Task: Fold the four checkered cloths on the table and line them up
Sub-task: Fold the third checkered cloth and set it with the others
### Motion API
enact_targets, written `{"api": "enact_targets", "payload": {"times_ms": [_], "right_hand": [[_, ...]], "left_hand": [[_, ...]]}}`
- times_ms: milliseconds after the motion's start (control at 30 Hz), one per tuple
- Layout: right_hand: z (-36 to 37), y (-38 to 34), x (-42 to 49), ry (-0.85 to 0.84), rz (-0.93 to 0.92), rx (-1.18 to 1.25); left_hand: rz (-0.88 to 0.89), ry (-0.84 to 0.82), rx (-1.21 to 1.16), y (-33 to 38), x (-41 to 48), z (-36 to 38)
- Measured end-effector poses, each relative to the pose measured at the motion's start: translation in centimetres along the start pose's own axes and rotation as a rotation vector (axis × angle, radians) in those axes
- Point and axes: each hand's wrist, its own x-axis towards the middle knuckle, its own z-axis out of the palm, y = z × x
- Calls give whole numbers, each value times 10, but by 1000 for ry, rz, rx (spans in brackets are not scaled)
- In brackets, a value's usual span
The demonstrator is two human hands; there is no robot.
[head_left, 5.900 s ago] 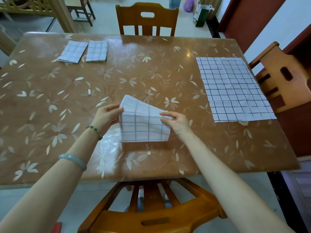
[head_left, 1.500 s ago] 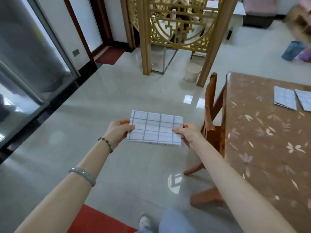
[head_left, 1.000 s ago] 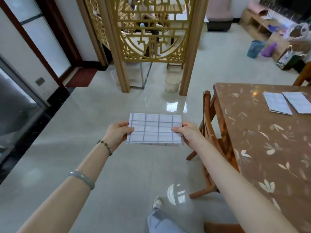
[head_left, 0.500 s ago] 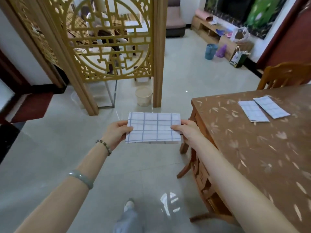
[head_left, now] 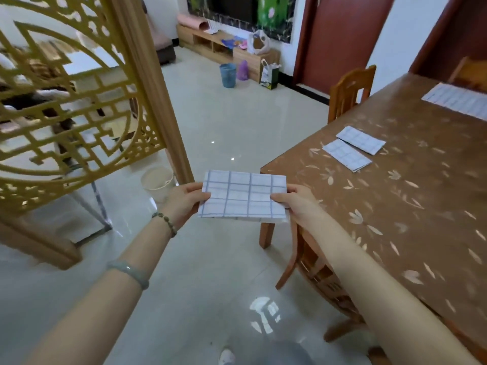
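Note:
I hold a folded checkered cloth (head_left: 243, 196) flat in the air, over the floor just left of the table's corner. My left hand (head_left: 184, 200) pinches its left edge and my right hand (head_left: 295, 202) pinches its right edge. Two folded checkered cloths lie side by side on the brown table (head_left: 411, 206): the nearer one (head_left: 346, 154) and the farther one (head_left: 361, 140). A fourth checkered cloth (head_left: 458, 100) lies spread out at the table's far right.
A gold lattice screen (head_left: 73, 111) with a wooden post stands to my left, a pale bucket (head_left: 157, 181) at its foot. One wooden chair (head_left: 350, 90) stands at the table's far end and another (head_left: 313, 270) is tucked under the near edge.
I have carried the folded cloth from the table's front side round to its left end. The view has swung right, so the table and its two folded cloths sit closer. Both hands keep their hold.

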Motion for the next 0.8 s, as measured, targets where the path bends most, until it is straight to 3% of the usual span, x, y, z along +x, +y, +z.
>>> {"api": "enact_targets", "payload": {"times_ms": [433,800], "right_hand": [[-46,-3,68,345,77,82],[-122,-4,154,599,164,151]], "left_hand": [[0,-336,145,26,146,67],[-61,-560,261,46,279,180]]}}
